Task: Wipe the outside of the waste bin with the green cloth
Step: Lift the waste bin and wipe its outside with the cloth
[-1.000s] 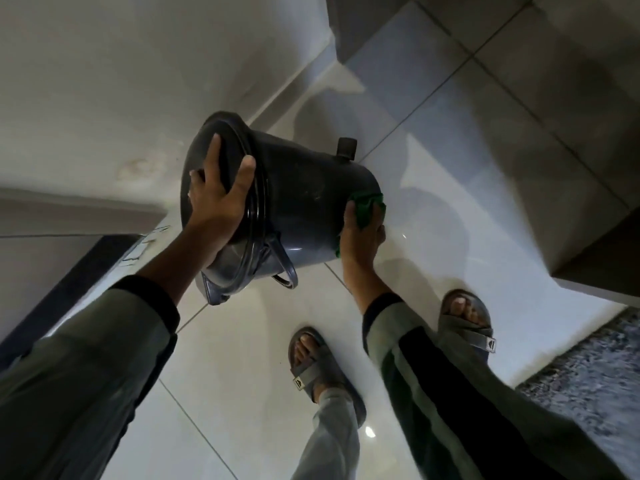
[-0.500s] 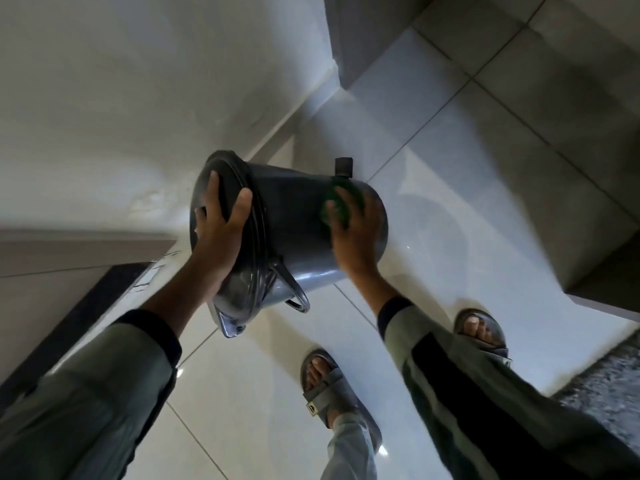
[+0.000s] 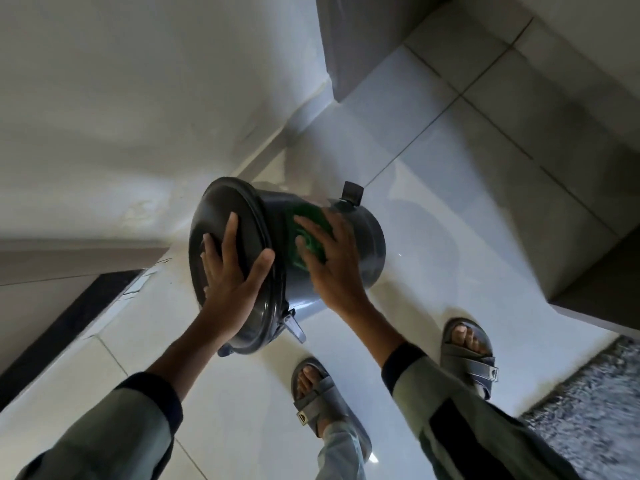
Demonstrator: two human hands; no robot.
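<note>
A dark grey round waste bin (image 3: pixel 369 251) is held off the floor, tipped on its side with its lid (image 3: pixel 211 233) facing me. My left hand (image 3: pixel 235 275) is spread over the lid and its rim, gripping the bin. My right hand (image 3: pixel 332 261) lies flat on the upper side of the bin wall, pressing the green cloth (image 3: pixel 308 226) against it. Part of the cloth shows beyond my fingers; the rest is under my palm. A small black pedal (image 3: pixel 351 192) juts out near the bin's base.
White glossy floor tiles (image 3: pixel 467 209) lie below, with my two sandalled feet (image 3: pixel 318 393) under the bin. A white wall (image 3: pixel 121 98) rises at left, a grey cabinet corner (image 3: pixel 367 36) stands behind, a dark speckled mat (image 3: pixel 595 410) lies at lower right.
My right hand has slid the green cloth from the bin's lower right side up and across the wall toward the lid. My left hand has stayed on the lid.
</note>
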